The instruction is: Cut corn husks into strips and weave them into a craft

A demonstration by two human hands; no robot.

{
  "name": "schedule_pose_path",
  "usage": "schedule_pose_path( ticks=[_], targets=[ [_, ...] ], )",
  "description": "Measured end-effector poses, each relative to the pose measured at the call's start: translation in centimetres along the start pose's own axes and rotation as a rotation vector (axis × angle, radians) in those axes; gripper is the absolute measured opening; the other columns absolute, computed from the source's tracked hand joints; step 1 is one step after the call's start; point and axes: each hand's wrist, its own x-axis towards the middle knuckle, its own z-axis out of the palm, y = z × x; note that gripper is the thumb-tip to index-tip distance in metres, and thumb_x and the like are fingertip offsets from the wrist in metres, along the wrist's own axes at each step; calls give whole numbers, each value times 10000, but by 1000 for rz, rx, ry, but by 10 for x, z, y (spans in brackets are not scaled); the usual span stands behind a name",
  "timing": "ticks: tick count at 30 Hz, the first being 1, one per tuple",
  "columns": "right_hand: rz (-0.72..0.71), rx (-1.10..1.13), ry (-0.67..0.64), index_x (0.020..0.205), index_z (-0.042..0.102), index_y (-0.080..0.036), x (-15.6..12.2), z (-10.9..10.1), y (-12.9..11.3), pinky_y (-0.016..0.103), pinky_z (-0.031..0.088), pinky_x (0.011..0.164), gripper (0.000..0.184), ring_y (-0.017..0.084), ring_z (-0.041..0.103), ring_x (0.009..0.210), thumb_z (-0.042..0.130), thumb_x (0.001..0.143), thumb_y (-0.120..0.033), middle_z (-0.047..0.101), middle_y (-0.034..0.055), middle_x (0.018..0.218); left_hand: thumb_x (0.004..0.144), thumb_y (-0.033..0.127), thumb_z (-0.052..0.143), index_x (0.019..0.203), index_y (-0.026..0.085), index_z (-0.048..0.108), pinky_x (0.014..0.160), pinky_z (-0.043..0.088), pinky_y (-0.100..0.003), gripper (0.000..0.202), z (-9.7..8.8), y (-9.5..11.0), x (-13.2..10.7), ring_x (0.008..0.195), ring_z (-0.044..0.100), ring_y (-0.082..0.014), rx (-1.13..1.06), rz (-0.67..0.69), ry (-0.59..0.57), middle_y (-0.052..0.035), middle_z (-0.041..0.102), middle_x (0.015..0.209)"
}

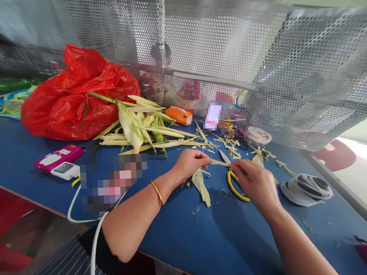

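My left hand (pixel 189 162) is closed in a pinch on a pale green corn husk strip (pixel 200 181), whose wider end hangs down onto the blue table (pixel 182 232). My right hand (pixel 252 179) pinches the other end of the same strip, just above yellow-handled scissors (pixel 235 182) lying on the table. A gold bangle (pixel 157 192) sits on my left wrist. A pile of corn husks (pixel 140 125) lies behind my hands.
A red plastic bag (pixel 73 94) sits at the back left. A pink device (pixel 59 155) and a white device (pixel 64 170) lie at left with a white cable (pixel 74 200). An orange box (pixel 178 114), tape rolls (pixel 306 188) and perforated metal screens (pixel 228 49) surround the work area.
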Motion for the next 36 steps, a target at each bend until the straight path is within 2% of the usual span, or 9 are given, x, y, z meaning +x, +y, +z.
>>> schedule_pose_path(
  ticks=[3,6,9,13,15,23,28,32,36],
  targets=[
    [341,122,120,741,721,-202,8,-7,20,283,406,527,265,173,581,522,605,789,-435,652,19,565,737,274,700,726,143,719,478,307,-197,132,-9,4,5,456,420,-52,-129,-53,239,19,621,579],
    [625,490,204,674,710,-172,14,-4,31,277,429,488,285,153,554,481,708,667,-457,614,12,519,779,276,655,742,138,697,423,246,-197,149,-13,6,9,434,399,-43,-296,-132,460,4,635,657],
    [709,818,196,655,707,-156,14,7,24,262,431,446,346,135,542,463,801,554,-473,607,10,528,767,249,670,710,142,686,430,263,-194,122,-6,6,4,457,424,-46,-307,-196,449,3,627,663],
    [671,922,63,679,715,-157,5,24,-2,253,445,444,388,128,550,457,824,545,-504,613,7,536,776,314,690,791,150,743,478,317,-205,173,13,5,-10,549,519,-77,-243,-185,-31,-38,686,766],
    [637,903,5,693,717,-159,-1,31,-13,257,458,461,391,133,561,465,811,576,-520,626,11,550,775,326,695,819,157,747,506,339,-211,183,21,3,-16,576,524,-81,-286,-195,-91,-33,680,773],
    [440,764,-154,793,716,-178,-10,34,-23,283,471,558,372,163,592,563,662,773,-546,662,26,640,660,340,798,746,137,732,540,331,-211,231,24,-2,-14,558,469,-67,-542,-285,-28,16,558,626],
    [212,218,-392,704,674,-205,-13,21,-37,261,329,522,330,141,518,546,616,819,-509,612,-2,581,687,322,787,741,149,715,568,354,-201,194,8,7,-7,618,508,-71,-694,-285,217,18,564,656],
    [219,-108,-540,667,624,-218,-20,26,-50,265,247,509,323,156,535,558,633,813,-506,638,11,610,737,277,746,731,148,708,557,353,-196,134,4,6,-6,609,521,-66,-724,-305,214,14,574,663],
    [206,-157,-585,647,596,-217,-26,37,-52,270,202,502,232,144,484,530,671,794,-381,621,9,599,749,263,736,726,152,703,538,336,-190,118,7,6,-8,572,498,-54,-726,-358,196,21,574,649]
  ],
)
